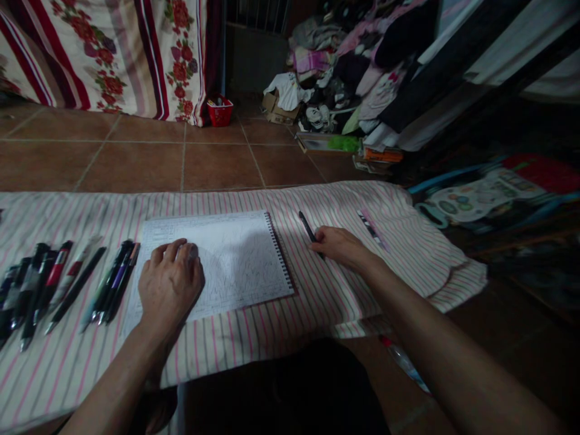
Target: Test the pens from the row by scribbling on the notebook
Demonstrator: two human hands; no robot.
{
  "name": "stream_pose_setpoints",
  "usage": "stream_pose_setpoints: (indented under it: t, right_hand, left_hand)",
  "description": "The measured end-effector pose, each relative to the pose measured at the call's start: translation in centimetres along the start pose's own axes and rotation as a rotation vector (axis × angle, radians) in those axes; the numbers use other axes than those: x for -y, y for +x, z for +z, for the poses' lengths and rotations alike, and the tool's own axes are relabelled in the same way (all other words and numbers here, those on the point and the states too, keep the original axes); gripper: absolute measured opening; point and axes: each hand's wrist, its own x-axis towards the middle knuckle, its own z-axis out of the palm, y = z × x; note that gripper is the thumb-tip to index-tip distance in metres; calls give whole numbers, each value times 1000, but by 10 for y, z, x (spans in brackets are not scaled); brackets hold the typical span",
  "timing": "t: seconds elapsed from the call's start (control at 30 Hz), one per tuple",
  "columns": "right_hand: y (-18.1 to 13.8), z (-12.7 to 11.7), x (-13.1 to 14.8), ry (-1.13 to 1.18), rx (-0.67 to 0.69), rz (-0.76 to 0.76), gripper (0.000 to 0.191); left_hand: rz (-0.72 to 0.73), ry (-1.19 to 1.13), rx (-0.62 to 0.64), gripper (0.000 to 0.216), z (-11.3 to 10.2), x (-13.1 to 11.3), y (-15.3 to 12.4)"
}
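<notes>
My left hand (pixel 170 278) lies palm down on the left part of a spiral notebook (pixel 240 260), fingers apart and slightly bent. A small greyish patch shows beside its index finger; I cannot make out what it is. The open page carries faint marks, and its wire binding runs down the right side. To the right of the notebook, my right hand (pixel 338 244) pinches a dark pen (pixel 307 225) between thumb and fingers. The pen's far end points up and left, away from me, low over the striped cloth; its near end is hidden by the hand.
Several pens and markers (pixel 58 278) lie at the left on the striped cloth (pixel 217 341). A pink strip with black-and-white marks (pixel 372 231) lies beyond my right hand. A red basket (pixel 220 112) and piled clothes (pixel 335 72) are on the tiled floor. A plastic bottle (pixel 405 362) lies below.
</notes>
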Motion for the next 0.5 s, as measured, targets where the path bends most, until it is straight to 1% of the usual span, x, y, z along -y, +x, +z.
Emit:
stream_pose_setpoints:
  t: [0.13, 0.2, 0.27, 0.33, 0.43, 0.5]
  right_hand:
    - [-3, -1, 1, 17, -36, 33, 34]
    - [-8, -5, 6, 14, -101, 56, 36]
    - [-15, -9, 15, 38, -201, 53, 32]
    - [-22, -11, 28, 126, -314, -4, 24]
    - [-32, -7, 58, 339, -435, -186, 14]
    - [-38, -2, 82, 507, -429, -273, 11]
  left_hand:
    - [-9, 2, 7, 32, 1, 1, 0]
    - [-12, 2, 8, 32, 1, 1, 0]
    - [-13, -9, 6, 31, 1, 1, -1]
    - [-16, -28, -5, 29, 2, 1, -1]
    - [-28, -51, -24, 28, 3, 2, -1]
    - [-35, -68, -28, 27, 4, 3, -2]
